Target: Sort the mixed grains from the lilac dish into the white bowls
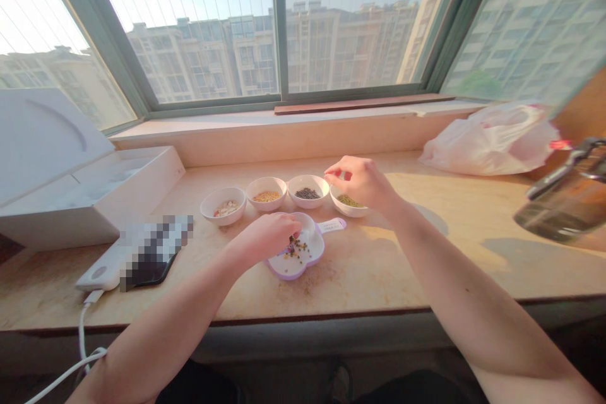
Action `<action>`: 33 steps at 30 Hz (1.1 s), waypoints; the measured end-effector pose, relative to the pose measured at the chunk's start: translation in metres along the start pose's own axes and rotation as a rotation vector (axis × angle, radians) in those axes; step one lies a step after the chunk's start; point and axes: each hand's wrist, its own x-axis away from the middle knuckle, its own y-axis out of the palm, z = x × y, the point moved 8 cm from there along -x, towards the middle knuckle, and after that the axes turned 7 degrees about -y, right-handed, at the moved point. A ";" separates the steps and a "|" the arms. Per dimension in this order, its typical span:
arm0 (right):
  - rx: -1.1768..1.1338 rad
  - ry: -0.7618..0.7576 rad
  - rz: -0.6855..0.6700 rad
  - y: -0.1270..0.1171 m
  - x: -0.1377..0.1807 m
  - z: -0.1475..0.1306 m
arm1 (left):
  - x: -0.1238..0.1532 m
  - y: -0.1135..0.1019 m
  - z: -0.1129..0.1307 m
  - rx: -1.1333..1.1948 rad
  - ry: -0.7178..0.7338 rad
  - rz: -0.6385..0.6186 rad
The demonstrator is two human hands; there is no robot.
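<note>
My left hand (pixel 271 235) reaches down over a purple-rimmed white dish (pixel 310 227) with a short handle (pixel 332 225). Its fingers are bunched together at the mixed beans and grains (pixel 297 250) there; the fingertips are partly hidden. My right hand (pixel 362 178) hovers over a bowl of green beans (pixel 349 201), thumb and forefinger pinched near the rim of the bowl of dark beans (pixel 307 192). Anything in that pinch is too small to see. Further left in the row stand a bowl of yellow grains (pixel 266 196) and a bowl of pale, flat pieces (pixel 226 208).
At left are an open white box (pixel 142 180), a white power bank (pixel 101 265) with a cable (pixel 81 328), and a partly pixelated black phone (pixel 158 268). A plastic bag (pixel 492 139) and a tilted-looking dark transparent container (pixel 563 196) stand at right. Windows rise behind.
</note>
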 end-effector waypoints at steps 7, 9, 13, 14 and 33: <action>0.193 0.248 -0.298 0.010 0.008 0.050 | -0.001 -0.003 0.006 -0.095 0.030 -0.031; 0.192 0.316 -0.408 0.017 0.016 0.061 | -0.001 -0.006 0.006 -0.058 0.031 -0.024; 0.197 0.388 -0.519 0.026 0.026 0.074 | 0.001 -0.011 0.001 0.107 0.006 0.004; 0.204 0.396 -0.523 0.027 0.027 0.076 | 0.001 -0.011 -0.001 0.148 -0.002 0.010; -0.169 0.146 -0.265 0.025 0.008 -0.001 | -0.002 -0.057 -0.028 0.242 -0.079 0.384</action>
